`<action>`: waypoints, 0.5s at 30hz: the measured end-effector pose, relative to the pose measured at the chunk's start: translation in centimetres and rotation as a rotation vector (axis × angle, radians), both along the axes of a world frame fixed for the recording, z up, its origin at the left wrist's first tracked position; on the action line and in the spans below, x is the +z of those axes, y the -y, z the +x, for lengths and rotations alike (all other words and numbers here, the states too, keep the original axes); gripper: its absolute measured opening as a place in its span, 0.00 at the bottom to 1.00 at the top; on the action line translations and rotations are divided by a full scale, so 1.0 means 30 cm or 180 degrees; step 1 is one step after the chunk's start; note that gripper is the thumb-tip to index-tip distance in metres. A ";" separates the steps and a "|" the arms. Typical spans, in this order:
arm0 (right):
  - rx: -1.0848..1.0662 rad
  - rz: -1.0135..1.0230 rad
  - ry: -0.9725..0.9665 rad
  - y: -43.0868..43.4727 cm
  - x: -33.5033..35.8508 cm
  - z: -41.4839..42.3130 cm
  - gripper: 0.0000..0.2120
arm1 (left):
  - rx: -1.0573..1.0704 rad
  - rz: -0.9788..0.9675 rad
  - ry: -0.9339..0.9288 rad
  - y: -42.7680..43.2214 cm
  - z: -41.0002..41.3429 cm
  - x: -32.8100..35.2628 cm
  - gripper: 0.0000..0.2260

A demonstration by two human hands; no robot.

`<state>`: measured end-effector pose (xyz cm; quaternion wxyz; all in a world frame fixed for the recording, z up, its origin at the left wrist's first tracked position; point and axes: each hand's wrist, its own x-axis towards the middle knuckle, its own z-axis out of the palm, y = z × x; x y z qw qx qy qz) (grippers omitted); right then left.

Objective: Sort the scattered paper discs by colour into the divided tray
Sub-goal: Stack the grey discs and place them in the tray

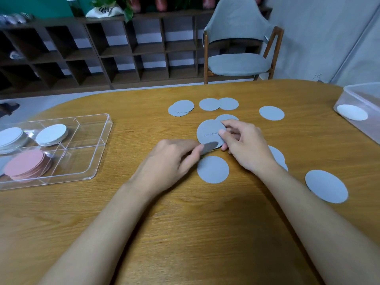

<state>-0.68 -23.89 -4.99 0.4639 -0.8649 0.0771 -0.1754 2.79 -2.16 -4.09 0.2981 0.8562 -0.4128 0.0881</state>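
Note:
Several grey-blue paper discs lie scattered on the wooden table. My right hand pinches one grey disc, tilted up off the table, thumb on its face. My left hand pinches another grey disc by its edge, just below the first. A flat grey disc lies directly under both hands. The clear divided tray stands at the left, holding white stacks in its far compartments and a pink stack in a near one.
More grey discs lie at the back and at the right. A clear plastic box with a white disc sits at the table's right edge. A grey chair stands beyond the table.

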 end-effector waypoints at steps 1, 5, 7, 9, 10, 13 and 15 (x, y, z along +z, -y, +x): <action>0.0006 0.0020 -0.0003 -0.003 0.001 0.000 0.09 | 0.0126 -0.0130 0.0049 -0.001 0.004 -0.003 0.13; 0.0117 0.0185 -0.0001 -0.018 0.002 -0.005 0.13 | 0.0500 -0.0588 -0.0177 -0.003 0.023 -0.005 0.02; 0.0188 0.0238 -0.0024 -0.019 0.002 -0.008 0.14 | 0.0720 -0.0780 -0.0526 0.003 0.030 -0.011 0.03; 0.0281 0.0216 -0.0032 -0.023 0.007 -0.013 0.15 | 0.0907 -0.1005 -0.0856 0.010 0.033 -0.020 0.06; 0.0336 0.0204 -0.0024 -0.027 0.010 -0.016 0.15 | 0.0980 -0.1084 -0.0954 0.014 0.033 -0.024 0.08; 0.0479 0.0157 -0.0028 -0.040 0.015 -0.019 0.15 | 0.1078 -0.1203 -0.1158 0.019 0.032 -0.029 0.12; 0.0559 0.0120 -0.0064 -0.045 0.014 -0.021 0.16 | 0.1096 -0.1212 -0.1231 0.018 0.031 -0.027 0.09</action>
